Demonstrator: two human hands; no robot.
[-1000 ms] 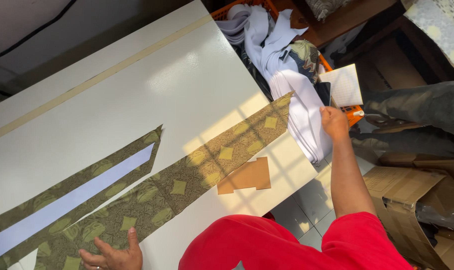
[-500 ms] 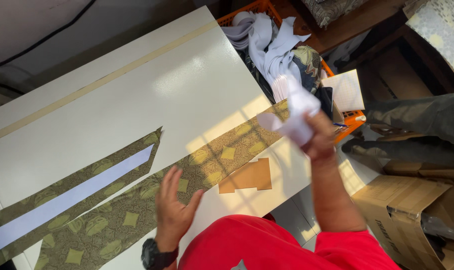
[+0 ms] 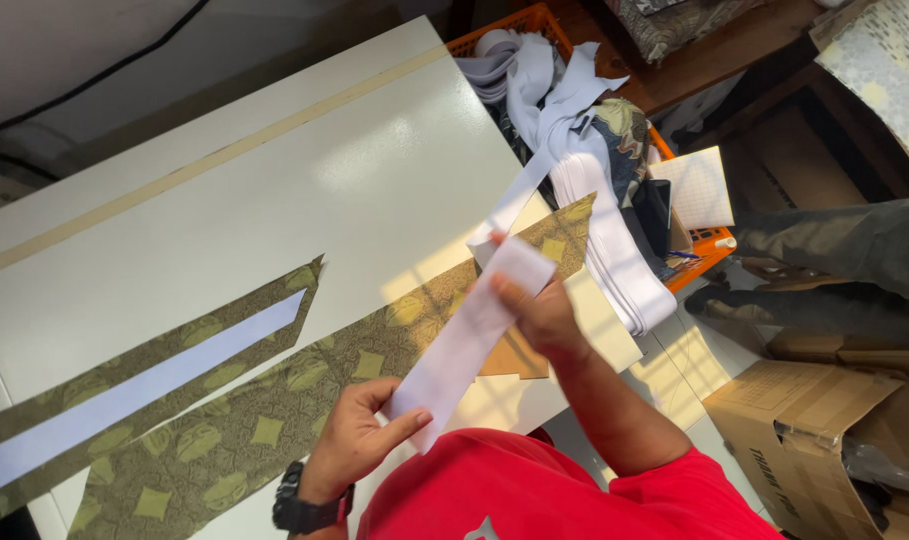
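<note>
A long white fabric strip (image 3: 471, 330) is stretched between both my hands above the white table (image 3: 274, 190). My left hand (image 3: 359, 440) pinches its lower end near my red shirt. My right hand (image 3: 544, 310) grips it higher up; past that hand the strip runs back to the pile of white strips (image 3: 614, 260) hanging from the orange basket (image 3: 709, 240). Under my hands a long olive patterned fabric piece (image 3: 274, 420) lies diagonally on the table. A second olive piece with a white strip (image 3: 134, 390) laid on it lies at the left.
A brown cardboard template (image 3: 514, 358) lies by the table's near edge under my right arm. An orange basket of fabrics, with a white notepad (image 3: 696, 188) on it, stands right of the table. An open cardboard box (image 3: 834, 430) sits on the floor at the right.
My right hand pulled a white strip from the basket pile toward me. My left hand left the olive fabric, rose, and took the strip's lower end.
</note>
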